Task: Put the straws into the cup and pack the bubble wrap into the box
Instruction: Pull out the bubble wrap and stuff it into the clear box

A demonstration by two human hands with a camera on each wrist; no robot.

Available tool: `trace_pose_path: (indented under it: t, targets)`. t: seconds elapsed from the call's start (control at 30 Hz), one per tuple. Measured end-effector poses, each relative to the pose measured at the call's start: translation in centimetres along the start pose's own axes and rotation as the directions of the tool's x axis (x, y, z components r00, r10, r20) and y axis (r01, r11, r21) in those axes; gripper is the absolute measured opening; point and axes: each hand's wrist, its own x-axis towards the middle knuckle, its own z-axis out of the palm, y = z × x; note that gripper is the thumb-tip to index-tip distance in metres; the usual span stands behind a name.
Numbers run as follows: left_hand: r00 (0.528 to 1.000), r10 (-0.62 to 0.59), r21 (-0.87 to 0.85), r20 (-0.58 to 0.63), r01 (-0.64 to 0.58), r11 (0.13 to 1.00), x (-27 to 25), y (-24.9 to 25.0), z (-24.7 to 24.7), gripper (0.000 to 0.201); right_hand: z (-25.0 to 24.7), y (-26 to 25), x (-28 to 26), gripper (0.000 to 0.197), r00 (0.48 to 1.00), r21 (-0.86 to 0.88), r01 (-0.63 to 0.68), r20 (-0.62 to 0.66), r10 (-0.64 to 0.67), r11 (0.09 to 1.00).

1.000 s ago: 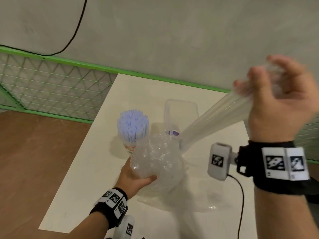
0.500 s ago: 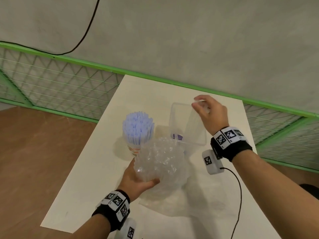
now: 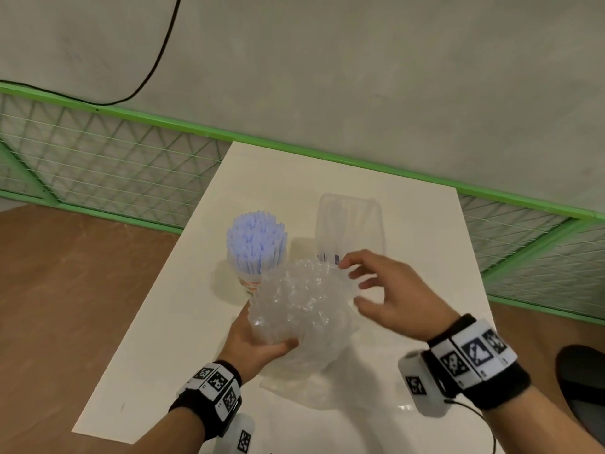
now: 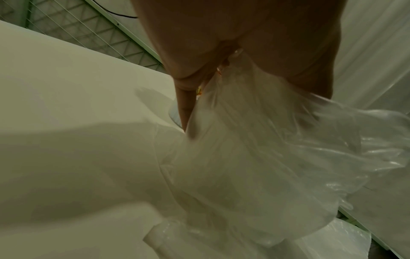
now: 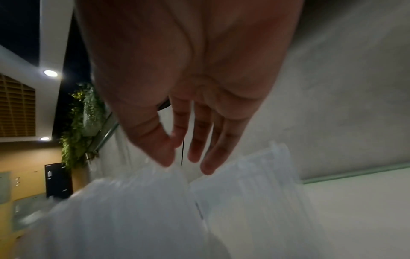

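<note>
The left hand grips the big ball of bubble wrap from below, fingers and thumb curled round its bottom, and holds it up over the middle of the white worktop. The right hand is just beside the ball on its right, fingers spread and holding nothing. The clear box stands behind the ball, toward the far edge. The cup full of blue straws stands left of the box.
</note>
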Motion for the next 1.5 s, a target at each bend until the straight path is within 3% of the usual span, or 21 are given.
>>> trace_pose_path:
  t: [0.13,0.3,0.6,0.8,0.97,1.1,1.27,1.5]
  targets:
    - [1.0,0.005,0.007,-0.013,-0.005,1.0,0.1,-0.3,0.1,0.079,2.4,0.6,-0.9,0.059,1.0,0.014,-0.004,0.02,0.003,1.0]
    - [1.0,0.013,0.031,-0.011,-0.013,0.999,0.1,-0.2,0.1,0.077,3.8,0.9,-0.8,0.049,0.993,0.039,0.032,-0.118,-0.027,0.999]
    - [1.0,0.01,0.002,0.001,-0.01,1.0,-0.2,0.3,0.3,0.076,5.6,0.9,-0.9,0.024,0.968,0.044,0.068,-0.245,-0.055,0.997]
    - [1.0,0.011,-0.012,0.007,-0.011,1.0,-0.2,0.1,0.3,0.075,7.0,1.3,-0.9,0.029,0.95,0.061,0.048,-0.31,-0.027,0.997]
    - [1.0,0.024,0.009,0.015,-0.024,1.0,0.0,0.0,0.2,0.074,7.9,1.5,-0.5,0.02,0.917,0.006,0.081,-0.393,-0.072,0.997]
    - [1.0,0.02,0.001,0.017,-0.02,1.0,0.0,-0.2,0.1,0.073,8.2,1.6,-0.4,0.021,0.916,0.018,0.04,-0.399,-0.03,0.999]
    - [1.0,0.017,-0.001,0.015,-0.017,1.0,0.1,-0.5,-0.1,0.077,8.2,1.3,0.0,0.038,0.922,0.01,0.004,-0.388,0.0,1.0]
    - [1.0,0.008,-0.007,0.021,-0.008,1.0,0.1,-0.5,-0.2,0.077,8.3,1.2,0.1,0.033,0.925,0.08,-0.038,-0.375,0.065,0.996]
